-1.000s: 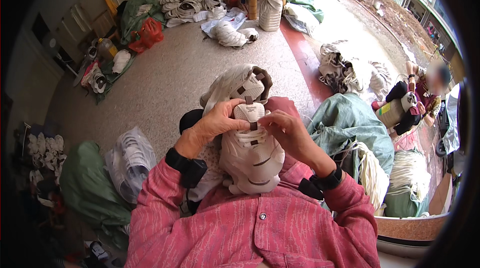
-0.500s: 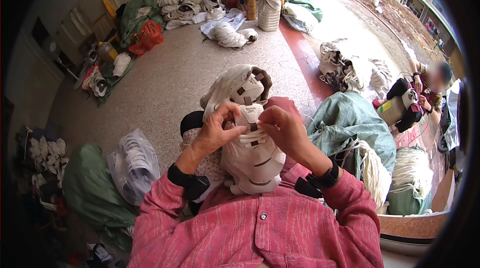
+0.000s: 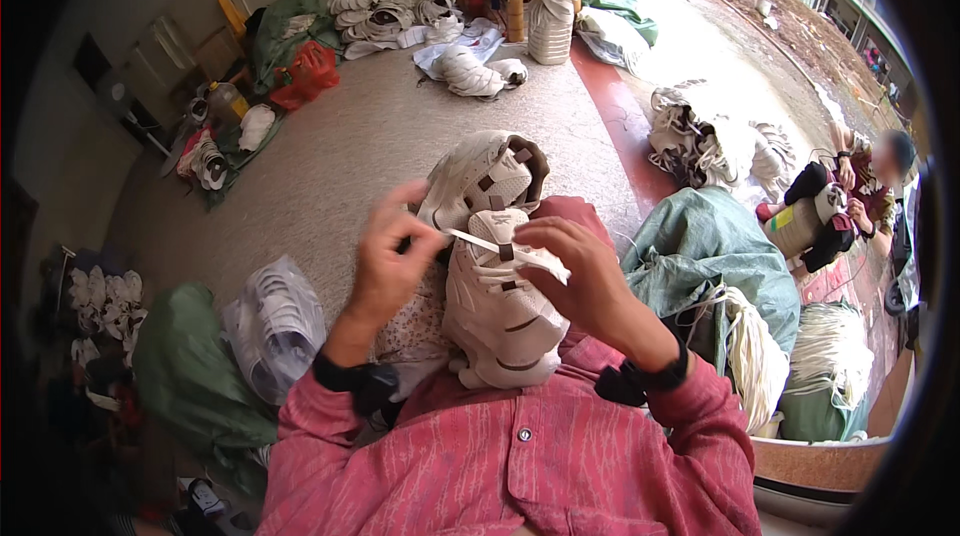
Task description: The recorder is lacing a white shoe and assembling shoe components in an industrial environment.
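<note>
White shoe [image 3: 505, 331] rests on the lap [image 3: 586, 341], presumably for steadiness; left grip [image 3: 385, 264] narrowly pinches a lace [image 3: 474, 240], seemingly to tension it, while right grip [image 3: 580, 271] curls overhead, closure undeterminable.

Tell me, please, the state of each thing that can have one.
White shoe upper, partly laced
Left hand, raised, blurred; grip unclear
Right hand, curled over the upper; grip unclear
White shoelace, stretched straight from left hand to brown tongue loop
Clear plastic bag, filled with white footwear
Red plastic bag, crumpled
</note>
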The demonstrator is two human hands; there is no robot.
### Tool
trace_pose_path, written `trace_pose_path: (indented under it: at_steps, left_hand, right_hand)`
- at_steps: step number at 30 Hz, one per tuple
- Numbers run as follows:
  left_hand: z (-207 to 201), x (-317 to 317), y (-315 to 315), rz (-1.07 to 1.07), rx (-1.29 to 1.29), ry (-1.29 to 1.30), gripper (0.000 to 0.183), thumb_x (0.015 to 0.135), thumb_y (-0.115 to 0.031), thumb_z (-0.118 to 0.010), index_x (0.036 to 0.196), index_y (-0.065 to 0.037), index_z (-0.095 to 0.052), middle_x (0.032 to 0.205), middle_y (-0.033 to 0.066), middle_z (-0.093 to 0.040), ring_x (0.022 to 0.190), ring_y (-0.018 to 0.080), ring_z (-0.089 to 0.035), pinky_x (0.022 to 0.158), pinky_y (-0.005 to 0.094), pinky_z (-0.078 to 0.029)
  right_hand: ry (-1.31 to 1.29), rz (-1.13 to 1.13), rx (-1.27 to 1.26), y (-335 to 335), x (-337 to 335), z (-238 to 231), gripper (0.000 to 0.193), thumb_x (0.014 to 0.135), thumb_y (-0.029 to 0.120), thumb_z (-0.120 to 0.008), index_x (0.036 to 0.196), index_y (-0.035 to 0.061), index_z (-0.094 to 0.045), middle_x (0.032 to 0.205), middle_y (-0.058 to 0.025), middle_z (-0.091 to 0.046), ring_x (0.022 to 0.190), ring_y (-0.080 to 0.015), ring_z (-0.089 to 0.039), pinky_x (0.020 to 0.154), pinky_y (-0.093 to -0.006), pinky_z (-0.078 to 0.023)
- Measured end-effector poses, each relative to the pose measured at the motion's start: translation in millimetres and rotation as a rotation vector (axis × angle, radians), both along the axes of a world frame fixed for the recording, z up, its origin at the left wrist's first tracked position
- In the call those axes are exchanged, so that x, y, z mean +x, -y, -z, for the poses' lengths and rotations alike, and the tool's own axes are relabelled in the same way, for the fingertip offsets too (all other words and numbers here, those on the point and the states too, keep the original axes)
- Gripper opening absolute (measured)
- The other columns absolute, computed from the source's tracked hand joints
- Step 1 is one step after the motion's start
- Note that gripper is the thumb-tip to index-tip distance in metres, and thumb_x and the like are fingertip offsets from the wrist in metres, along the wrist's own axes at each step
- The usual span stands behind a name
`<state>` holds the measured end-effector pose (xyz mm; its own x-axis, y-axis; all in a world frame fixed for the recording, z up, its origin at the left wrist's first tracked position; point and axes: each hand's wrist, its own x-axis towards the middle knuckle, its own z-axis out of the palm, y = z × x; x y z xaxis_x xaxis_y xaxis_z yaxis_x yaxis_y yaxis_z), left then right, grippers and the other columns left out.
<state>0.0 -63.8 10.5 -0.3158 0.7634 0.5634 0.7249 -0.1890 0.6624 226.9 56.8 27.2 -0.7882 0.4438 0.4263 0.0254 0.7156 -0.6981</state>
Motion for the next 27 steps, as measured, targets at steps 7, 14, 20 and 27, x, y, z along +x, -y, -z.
trace_pose_path:
  at_steps: [7, 14, 20, 27]
  left_hand:
    - [-3.5, -151.0, 164.5, -0.811, 0.42, 0.045, 0.007, 0.09, -0.007, -0.063, 0.091, -0.002, -0.058, 0.134, 0.0126, -0.052, 0.117, 0.0239, -0.054, 0.092, 0.0323, -0.048]
    - [12.7, -133.3, 241.9, -0.99, 0.297, 0.09, 0.008, 0.093, -0.011, -0.061, 0.092, -0.004, -0.058, 0.13, 0.0077, -0.056, 0.102, 0.0153, -0.056, 0.075, 0.0274, -0.046]
    - [18.1, -127.5, 251.5, -1.069, 0.198, 0.1, 0.019, 0.093, -0.023, -0.063, 0.102, -0.007, -0.063, 0.125, 0.0031, -0.059, 0.097, 0.0112, -0.057, 0.074, 0.0271, -0.045]
    - [15.5, -51.8, 127.5, -0.482, -0.209, 0.22, 0.047, 0.083, -0.02, -0.072, 0.124, -0.005, -0.055, 0.121, 0.0076, -0.058, 0.113, 0.0191, -0.054, 0.092, 0.0327, -0.043]
  right_hand:
    - [-0.33, -1.139, -0.099, 59.7, 46.4, -79.1, 0.036, 0.09, 0.012, -0.05, 0.121, -0.0052, -0.056, 0.109, -0.0233, -0.061, 0.097, -0.0359, -0.059, 0.085, -0.0419, -0.045]
    - [-0.471, -1.449, -0.356, 78.9, 57.4, -99.8, 0.047, 0.091, 0.009, -0.051, 0.135, -0.0091, -0.043, 0.112, -0.0268, -0.06, 0.104, -0.0335, -0.06, 0.105, -0.0448, -0.036]
    - [-0.309, -1.471, -0.066, 32.3, 74.1, -94.6, 0.026, 0.096, 0.016, -0.045, 0.099, -0.0059, -0.06, 0.101, -0.028, -0.058, 0.093, -0.0394, -0.058, 0.082, -0.0458, -0.046]
    - [0.031, -0.078, 0.153, -33.8, 46.6, 15.5, 0.032, 0.08, 0.005, -0.067, 0.112, 0.0031, -0.064, 0.112, -0.0129, -0.064, 0.102, -0.0321, -0.061, 0.09, -0.0398, -0.047]
